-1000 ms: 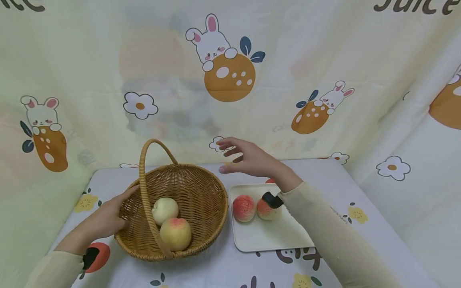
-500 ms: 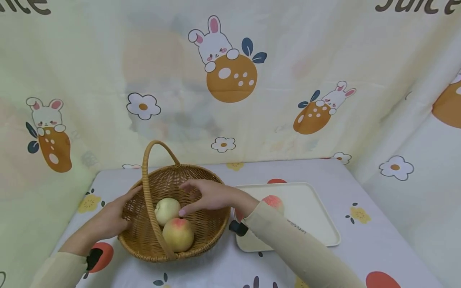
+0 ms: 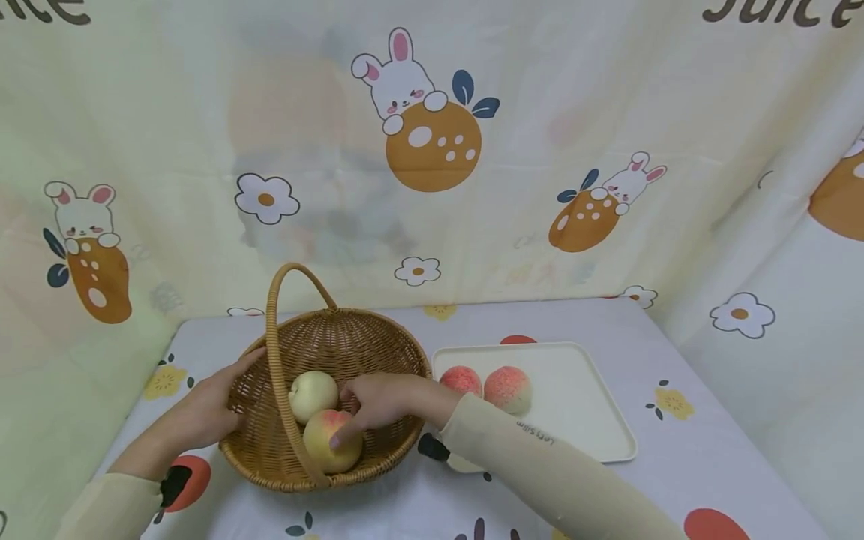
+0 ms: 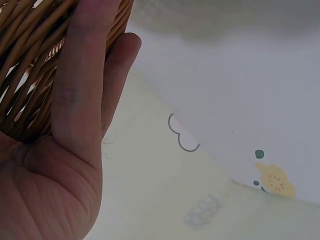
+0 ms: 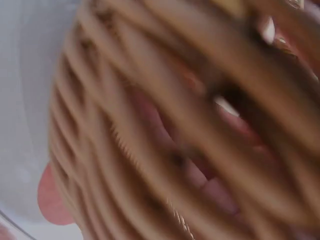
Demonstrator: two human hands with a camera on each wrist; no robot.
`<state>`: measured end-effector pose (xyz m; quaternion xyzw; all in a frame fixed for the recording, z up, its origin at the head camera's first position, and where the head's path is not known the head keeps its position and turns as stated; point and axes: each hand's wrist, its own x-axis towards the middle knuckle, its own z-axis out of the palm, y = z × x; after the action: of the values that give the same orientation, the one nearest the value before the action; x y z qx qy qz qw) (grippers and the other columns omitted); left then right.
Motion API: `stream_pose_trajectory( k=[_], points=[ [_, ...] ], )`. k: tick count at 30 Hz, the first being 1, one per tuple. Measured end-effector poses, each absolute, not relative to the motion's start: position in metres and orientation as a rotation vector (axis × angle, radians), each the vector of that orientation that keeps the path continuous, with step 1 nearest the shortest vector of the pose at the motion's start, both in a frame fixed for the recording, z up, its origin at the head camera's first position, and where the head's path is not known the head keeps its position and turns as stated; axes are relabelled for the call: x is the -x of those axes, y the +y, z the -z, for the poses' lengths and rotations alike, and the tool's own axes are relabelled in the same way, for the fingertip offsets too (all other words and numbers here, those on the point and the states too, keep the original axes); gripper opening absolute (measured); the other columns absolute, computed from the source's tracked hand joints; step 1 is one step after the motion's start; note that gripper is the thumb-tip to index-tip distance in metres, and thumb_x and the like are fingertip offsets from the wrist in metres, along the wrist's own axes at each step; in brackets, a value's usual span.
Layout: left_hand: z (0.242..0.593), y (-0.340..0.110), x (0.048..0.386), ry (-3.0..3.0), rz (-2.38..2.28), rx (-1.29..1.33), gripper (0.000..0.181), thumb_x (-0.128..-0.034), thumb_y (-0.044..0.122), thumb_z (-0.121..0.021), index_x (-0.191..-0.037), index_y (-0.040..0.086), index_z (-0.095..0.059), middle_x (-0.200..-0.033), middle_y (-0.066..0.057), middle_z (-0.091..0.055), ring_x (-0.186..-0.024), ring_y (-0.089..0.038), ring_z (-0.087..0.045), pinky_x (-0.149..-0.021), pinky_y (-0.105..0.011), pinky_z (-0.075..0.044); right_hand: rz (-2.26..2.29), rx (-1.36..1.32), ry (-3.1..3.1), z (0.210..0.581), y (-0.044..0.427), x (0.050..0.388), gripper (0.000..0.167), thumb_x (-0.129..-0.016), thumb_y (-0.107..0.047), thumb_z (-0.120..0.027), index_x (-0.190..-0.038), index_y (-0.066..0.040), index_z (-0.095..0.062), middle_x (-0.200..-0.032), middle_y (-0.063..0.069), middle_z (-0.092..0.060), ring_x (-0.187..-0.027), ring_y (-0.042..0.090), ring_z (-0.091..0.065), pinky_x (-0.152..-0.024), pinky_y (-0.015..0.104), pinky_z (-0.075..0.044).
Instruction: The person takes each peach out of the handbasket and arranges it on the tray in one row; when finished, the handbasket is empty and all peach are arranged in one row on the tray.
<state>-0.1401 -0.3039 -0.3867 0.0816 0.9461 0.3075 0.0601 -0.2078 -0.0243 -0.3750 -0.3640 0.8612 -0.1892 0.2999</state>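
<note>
A brown wicker basket (image 3: pixel 398 352) with an arched handle stands tilted on the left, two peaches inside. My left hand (image 3: pixel 202 409) holds its left rim; in the left wrist view, that hand's fingers (image 4: pixel 80 85) lie along the weave. Inside the basket, my right hand (image 3: pixel 385 397) grips the yellow-pink peach (image 3: pixel 324 442), thumb on its near side and fingers partly hidden behind it. Touching that peach on its far side is a pale cream peach (image 3: pixel 313 396). Blurred basket weave (image 5: pixel 150 125) fills most of the right wrist view, so the grip is not clear there.
Right of the basket lies a white rectangular tray (image 3: pixel 574 442) bearing a red peach (image 3: pixel 462 380) and a pink peach (image 3: pixel 508 390) at its left end. My right forearm crosses the tray's near left corner. A printed curtain (image 3: pixel 526 225) hangs behind the table.
My right hand has moved left and down from above the tray into the basket, and now grips the yellow-pink peach. The left hand keeps its place at the rim.
</note>
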Motion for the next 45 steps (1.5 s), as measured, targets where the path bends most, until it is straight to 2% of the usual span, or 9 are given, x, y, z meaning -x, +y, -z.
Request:
stream_pose_trajectory(
  k=[8, 15, 21, 26, 28, 34, 40, 45],
  points=[
    [0.387, -0.306, 0.140, 2.873, -0.918, -0.238, 0.103, -0.0698, -0.011, -0.067, -0.161, 0.008, -0.023, -0.150, -0.038, -0.035, -0.125, -0.055, -0.046, -0.081, -0.052, -0.050, 0.501, 1.074, 2.236, 0.388, -0.033, 0.197, 0.059, -0.080, -0.052, -0.080, -0.122, -0.015, -0.063, -0.100, -0.011, -0.062, -0.091, 0.003, -0.057, -0.085, 0.024, -0.046],
    [0.388, -0.305, 0.139, 2.864, -0.952, -0.244, 0.105, -0.0681, -0.012, -0.067, -0.161, 0.008, -0.023, -0.150, -0.038, -0.036, -0.124, -0.053, -0.048, -0.078, -0.048, -0.050, 0.557, 1.051, 2.324, 0.386, -0.032, 0.195, 0.063, -0.073, -0.055, -0.084, -0.119, -0.015, -0.065, -0.096, -0.012, -0.062, -0.087, 0.004, -0.058, -0.080, 0.024, -0.047],
    [0.389, -0.305, 0.141, 2.872, -0.940, -0.246, 0.104, -0.0681, -0.011, -0.069, -0.161, 0.007, -0.024, -0.149, -0.038, -0.037, -0.123, -0.054, -0.048, -0.079, -0.049, -0.050, 0.655, 1.011, 2.370, 0.368, -0.014, 0.209, 0.071, -0.073, -0.057, -0.083, -0.126, -0.017, -0.060, -0.108, -0.010, -0.063, -0.098, 0.005, -0.058, -0.087, 0.028, -0.047],
    [0.389, -0.306, 0.141, 2.877, -0.937, -0.252, 0.103, -0.0685, -0.011, -0.069, -0.160, 0.008, -0.025, -0.148, -0.038, -0.037, -0.123, -0.055, -0.048, -0.079, -0.050, -0.051, 0.908, 1.007, 2.305, 0.356, 0.012, 0.225, 0.067, -0.071, -0.047, -0.088, -0.127, -0.026, -0.058, -0.117, -0.012, -0.061, -0.104, 0.007, -0.059, -0.090, 0.032, -0.047],
    [0.390, -0.306, 0.141, 2.876, -0.938, -0.257, 0.103, -0.0689, -0.011, -0.069, -0.160, 0.007, -0.025, -0.149, -0.038, -0.037, -0.124, -0.055, -0.048, -0.080, -0.051, -0.051, 1.025, 1.029, 2.252, 0.352, 0.026, 0.232, 0.067, -0.070, -0.040, -0.090, -0.128, -0.026, -0.059, -0.120, -0.010, -0.060, -0.107, 0.009, -0.059, -0.091, 0.033, -0.048],
    [0.391, -0.306, 0.141, 2.868, -0.944, -0.250, 0.102, -0.0687, -0.012, -0.068, -0.160, 0.006, -0.025, -0.149, -0.039, -0.037, -0.122, -0.055, -0.049, -0.078, -0.049, -0.051, 1.427, 1.062, 1.943, 0.348, 0.074, 0.247, 0.072, -0.074, -0.008, -0.088, -0.136, -0.012, -0.054, -0.134, 0.008, -0.054, -0.113, 0.028, -0.063, -0.093, 0.043, -0.052],
    [0.392, -0.306, 0.142, 2.859, -0.946, -0.221, 0.101, -0.0709, -0.011, -0.069, -0.160, 0.006, -0.024, -0.149, -0.039, -0.035, -0.122, -0.056, -0.049, -0.079, -0.053, -0.054, 1.549, 1.051, 1.984, 0.341, 0.134, 0.263, 0.076, -0.073, -0.002, -0.086, -0.140, -0.008, -0.050, -0.135, 0.014, -0.054, -0.110, 0.034, -0.061, -0.093, 0.042, -0.052],
    [0.393, -0.307, 0.142, 2.862, -0.952, -0.230, 0.102, -0.0699, -0.010, -0.070, -0.160, 0.006, -0.024, -0.149, -0.039, -0.036, -0.122, -0.056, -0.049, -0.077, -0.050, -0.054, 1.557, 0.951, 2.087, 0.346, 0.183, 0.274, 0.076, -0.074, 0.004, -0.083, -0.140, -0.006, -0.047, -0.132, 0.018, -0.051, -0.106, 0.035, -0.061, -0.087, 0.041, -0.055]
  ],
)
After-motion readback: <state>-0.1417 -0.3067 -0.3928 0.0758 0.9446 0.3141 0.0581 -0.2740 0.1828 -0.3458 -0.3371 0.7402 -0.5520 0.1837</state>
